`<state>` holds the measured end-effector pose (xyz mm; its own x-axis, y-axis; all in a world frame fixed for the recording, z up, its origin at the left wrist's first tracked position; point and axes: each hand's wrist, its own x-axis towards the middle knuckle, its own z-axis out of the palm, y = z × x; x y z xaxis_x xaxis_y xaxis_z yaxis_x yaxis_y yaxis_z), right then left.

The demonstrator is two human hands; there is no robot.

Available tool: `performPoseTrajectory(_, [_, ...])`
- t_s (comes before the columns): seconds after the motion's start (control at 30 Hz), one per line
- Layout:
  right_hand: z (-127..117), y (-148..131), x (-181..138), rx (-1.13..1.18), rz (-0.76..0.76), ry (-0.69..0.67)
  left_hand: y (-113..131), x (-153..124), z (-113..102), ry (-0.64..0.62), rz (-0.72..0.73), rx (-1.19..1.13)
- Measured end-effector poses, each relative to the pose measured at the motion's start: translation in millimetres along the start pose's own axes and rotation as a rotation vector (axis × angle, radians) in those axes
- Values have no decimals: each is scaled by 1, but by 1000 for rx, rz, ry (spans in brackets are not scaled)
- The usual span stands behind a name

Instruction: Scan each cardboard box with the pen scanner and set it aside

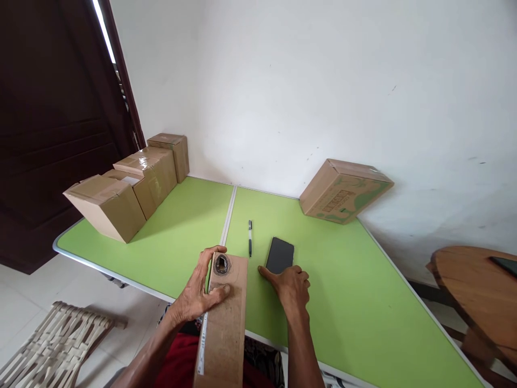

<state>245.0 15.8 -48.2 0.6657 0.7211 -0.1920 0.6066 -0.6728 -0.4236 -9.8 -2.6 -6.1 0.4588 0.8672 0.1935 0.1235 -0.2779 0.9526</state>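
Note:
A long narrow cardboard box (226,323) stands upright near the table's front edge, its near end close to my body. My left hand (205,288) grips it, thumb on the top face and fingers over the left side. A dark-ringed hole (222,264) shows in the far end of that face. A dark smartphone (280,254) lies flat on the green table. Over its near end reaches my right hand (287,283), thumb spread past the left edge and fingers bent at the right. A clear pen with dark ends (250,238) lies between box and phone.
Several cardboard boxes (121,205) line the green table's (194,215) left end. A printed carton (343,194) leans against the wall at back right. A woven stool (52,345) stands below left, and a round wooden table (480,296) at right.

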Motion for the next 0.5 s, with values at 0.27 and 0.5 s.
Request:
performPoseTrajectory(0.27, [-7,28,21,441,71,-157,-2,3,3,-13,20,13])
performPoseTrajectory(0.5, [-20,52,-17,1172,12,-401,0,5,6,-24,61,16])
